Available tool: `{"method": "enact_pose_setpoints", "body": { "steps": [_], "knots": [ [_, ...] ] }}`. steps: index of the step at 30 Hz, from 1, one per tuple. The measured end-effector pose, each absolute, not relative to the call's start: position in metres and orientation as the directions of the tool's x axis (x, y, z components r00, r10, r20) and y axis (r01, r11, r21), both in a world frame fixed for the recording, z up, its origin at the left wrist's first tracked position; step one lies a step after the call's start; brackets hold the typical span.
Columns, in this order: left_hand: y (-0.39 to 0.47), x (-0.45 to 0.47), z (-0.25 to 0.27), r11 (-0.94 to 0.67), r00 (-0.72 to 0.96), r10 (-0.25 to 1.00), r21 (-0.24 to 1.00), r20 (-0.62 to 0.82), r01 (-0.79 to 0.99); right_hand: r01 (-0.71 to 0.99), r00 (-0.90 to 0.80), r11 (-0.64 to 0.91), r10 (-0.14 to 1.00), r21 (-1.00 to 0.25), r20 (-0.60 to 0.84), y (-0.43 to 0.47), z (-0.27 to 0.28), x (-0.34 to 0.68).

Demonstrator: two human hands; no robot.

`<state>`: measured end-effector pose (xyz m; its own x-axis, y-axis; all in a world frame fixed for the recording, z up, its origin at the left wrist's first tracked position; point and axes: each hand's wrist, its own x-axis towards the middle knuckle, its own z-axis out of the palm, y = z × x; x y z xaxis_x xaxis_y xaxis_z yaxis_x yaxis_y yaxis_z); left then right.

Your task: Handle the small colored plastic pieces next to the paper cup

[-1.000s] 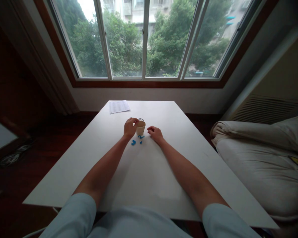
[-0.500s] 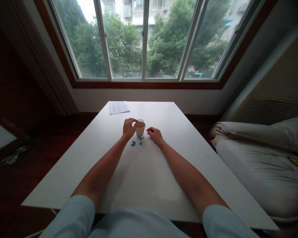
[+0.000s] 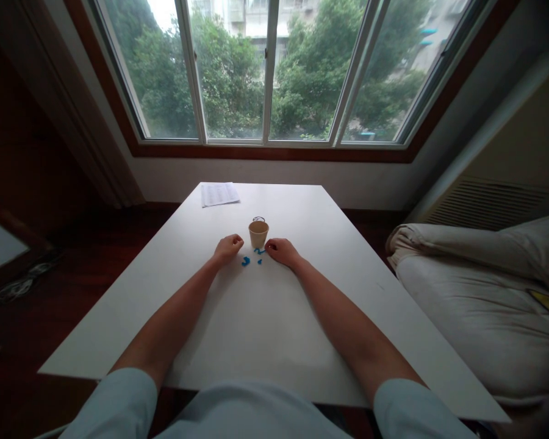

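A tan paper cup (image 3: 258, 236) stands upright on the white table, its inside in shadow. My left hand (image 3: 229, 245) is curled closed to the left of the cup, apart from it, and nothing shows between its fingers. To the cup's lower right, my right hand (image 3: 280, 250) has its fingers pinched together at the end of a thin blue piece (image 3: 258, 250) in front of the cup. Nearer to me lie a larger curved blue piece (image 3: 246, 261) and a tiny blue piece (image 3: 259, 262). The exact kind of these pieces is too small to tell.
Just behind the cup is a thin dark loop-shaped object (image 3: 258, 219). Printed paper sheets (image 3: 220, 194) lie at the table's far left corner. A window (image 3: 265, 91) rises beyond the table (image 3: 265, 329), and a cloth-covered sofa (image 3: 466, 292) stands to the right.
My left hand has left the cup's rim, moving left and toward me, and its fingers have curled in. My right hand has moved slightly left to the thin blue piece.
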<state>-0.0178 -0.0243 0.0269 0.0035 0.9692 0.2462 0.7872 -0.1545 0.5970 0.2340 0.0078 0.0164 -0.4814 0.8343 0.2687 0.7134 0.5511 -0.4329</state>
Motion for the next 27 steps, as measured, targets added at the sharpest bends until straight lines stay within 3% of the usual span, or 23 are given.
{"method": "enact_pose_setpoints", "body": {
  "steps": [3,14,27],
  "knots": [
    [-0.022,-0.018,0.025,-0.195,0.156,0.981,0.560,0.118,0.805,0.670,-0.557,0.620,0.783,-0.407,0.276,0.004,0.019,0.230],
    [-0.029,-0.035,0.042,-0.388,0.527,0.846,0.587,-0.078,0.710,0.627,-0.643,0.684,0.724,-0.372,0.249,-0.001,0.020,0.221],
    [-0.032,-0.031,0.030,-0.411,0.460,0.886,0.558,0.059,0.721,0.693,-0.636,0.669,0.742,-0.266,0.210,-0.008,0.032,0.223]
  ]
}}
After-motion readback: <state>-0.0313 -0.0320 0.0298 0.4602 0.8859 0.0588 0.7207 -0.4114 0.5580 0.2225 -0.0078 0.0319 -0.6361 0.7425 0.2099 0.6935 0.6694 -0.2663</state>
